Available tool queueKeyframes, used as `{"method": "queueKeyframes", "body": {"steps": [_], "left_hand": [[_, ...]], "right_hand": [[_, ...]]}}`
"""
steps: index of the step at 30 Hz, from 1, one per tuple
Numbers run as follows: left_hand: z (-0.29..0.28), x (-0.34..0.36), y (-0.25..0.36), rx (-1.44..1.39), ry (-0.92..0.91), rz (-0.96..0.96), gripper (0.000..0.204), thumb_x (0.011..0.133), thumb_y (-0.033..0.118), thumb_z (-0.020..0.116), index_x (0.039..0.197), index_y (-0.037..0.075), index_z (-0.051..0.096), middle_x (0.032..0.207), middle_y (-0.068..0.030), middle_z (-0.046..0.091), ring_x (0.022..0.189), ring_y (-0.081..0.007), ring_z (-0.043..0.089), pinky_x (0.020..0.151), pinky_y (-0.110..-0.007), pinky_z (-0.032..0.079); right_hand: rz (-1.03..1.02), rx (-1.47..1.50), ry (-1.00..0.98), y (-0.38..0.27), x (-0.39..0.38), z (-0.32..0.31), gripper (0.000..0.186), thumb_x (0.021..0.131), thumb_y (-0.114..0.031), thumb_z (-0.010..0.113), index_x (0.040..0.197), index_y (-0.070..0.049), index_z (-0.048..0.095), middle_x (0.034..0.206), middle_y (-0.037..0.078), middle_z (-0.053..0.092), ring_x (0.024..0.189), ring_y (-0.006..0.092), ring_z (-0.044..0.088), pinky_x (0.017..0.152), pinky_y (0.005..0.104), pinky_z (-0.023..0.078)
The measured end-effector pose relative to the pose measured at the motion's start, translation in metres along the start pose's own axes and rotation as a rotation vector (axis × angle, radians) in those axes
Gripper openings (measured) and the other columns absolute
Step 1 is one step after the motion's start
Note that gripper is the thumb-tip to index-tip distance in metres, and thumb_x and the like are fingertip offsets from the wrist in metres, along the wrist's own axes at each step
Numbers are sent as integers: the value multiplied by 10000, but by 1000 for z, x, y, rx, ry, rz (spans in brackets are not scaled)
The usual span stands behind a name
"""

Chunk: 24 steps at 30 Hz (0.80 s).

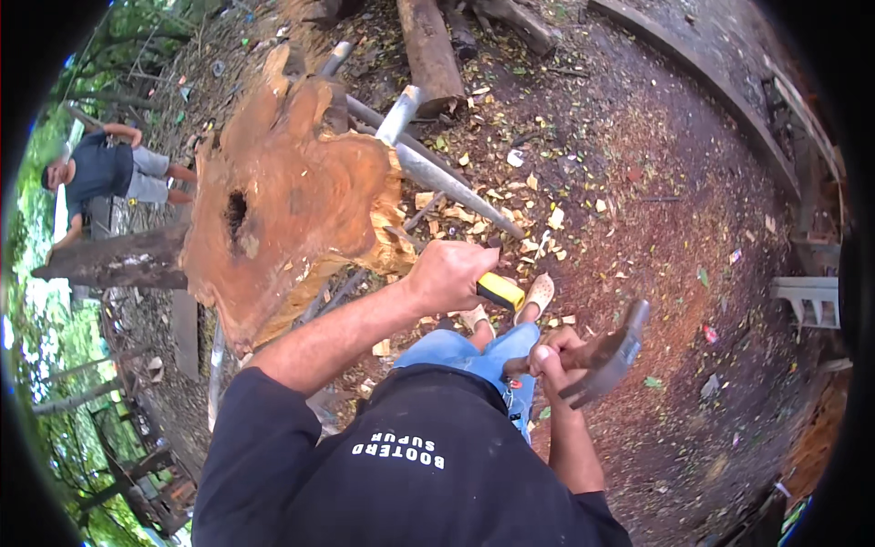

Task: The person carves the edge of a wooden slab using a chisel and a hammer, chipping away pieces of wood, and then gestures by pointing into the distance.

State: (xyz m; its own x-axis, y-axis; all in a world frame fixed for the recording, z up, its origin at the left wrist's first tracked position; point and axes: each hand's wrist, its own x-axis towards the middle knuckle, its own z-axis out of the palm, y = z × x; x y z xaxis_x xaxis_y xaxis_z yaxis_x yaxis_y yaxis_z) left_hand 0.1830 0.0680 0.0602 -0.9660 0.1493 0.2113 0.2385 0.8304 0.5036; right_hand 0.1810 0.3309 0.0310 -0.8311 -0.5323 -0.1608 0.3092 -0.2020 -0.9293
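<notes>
The person's left grip (448, 276) wraps around a yellow-and-black tool handle (500, 291), blade unclear, just beside the raw edge of a broad, orange-brown wooden slab (310, 182); the right grip (558, 350) clasps a grey-headed, wooden-handled hammer (609, 365), well apart from the slab; the step in hand looks like chipping away that edge; another blow would call for seating the tool on wood and aligning the hammer; pale wood chips (556, 219) litter the brown earth ground (638, 219); no container shows.
</notes>
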Motion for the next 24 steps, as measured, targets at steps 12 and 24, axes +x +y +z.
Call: {"method": "queueKeyframes", "body": {"steps": [12, 24], "left_hand": [[14, 0, 3, 61, -49, 56, 438, 825, 387, 756, 664, 92, 476, 570, -79, 536, 540, -285, 603, 507, -403, 480], [14, -14, -2, 47, -91, 134, 441, 783, 386, 789, 651, 107, 474, 544, -67, 511, 499, -270, 576, 481, -400, 459]], "right_hand": [[128, -94, -70, 90, -1, 25, 225, 806, -16, 665, 759, -67, 451, 706, 8, 544, 518, 67, 497, 461, 240, 421], [117, -91, 127, 156, -21, 37, 134, 878, -39, 556, 795, -78, 458, 571, -2, 462, 449, 104, 485, 407, 253, 403]]}}
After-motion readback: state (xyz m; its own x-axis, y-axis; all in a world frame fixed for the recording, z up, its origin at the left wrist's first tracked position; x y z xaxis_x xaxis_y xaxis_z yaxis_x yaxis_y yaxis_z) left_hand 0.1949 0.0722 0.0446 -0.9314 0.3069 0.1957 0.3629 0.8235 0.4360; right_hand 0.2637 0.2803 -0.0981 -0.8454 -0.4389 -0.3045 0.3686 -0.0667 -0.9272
